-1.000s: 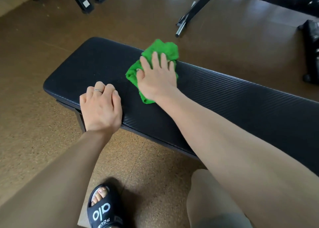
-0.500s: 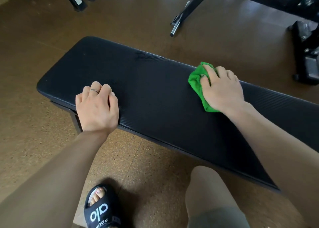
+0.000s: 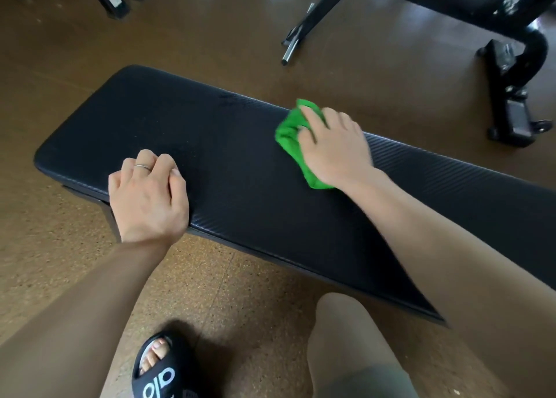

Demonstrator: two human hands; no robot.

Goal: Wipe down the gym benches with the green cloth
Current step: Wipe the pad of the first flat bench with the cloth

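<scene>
Since half a second ago, the right hand (image 3: 334, 147) and the green cloth (image 3: 293, 140) are sitting slightly further toward the bench's left end; one second ago they were much nearer that end. The left hand (image 3: 149, 196) is remaining in place.

Head view: the right hand is pressing the crumpled, soft-looking green cloth flat against the top of the bench (image 3: 228, 157), fingers extended over the fabric, near the far edge at mid-length. The bench pad is long, rounded at its corners, black, with a fine ribbed texture. The left hand is resting on the near edge, fingers curled under, gripping nothing, a thin ring (image 3: 142, 166) showing on one finger. The floor (image 3: 45, 247) is appearing brown and speckled. A black slide sandal (image 3: 162, 373) is standing below.
</scene>
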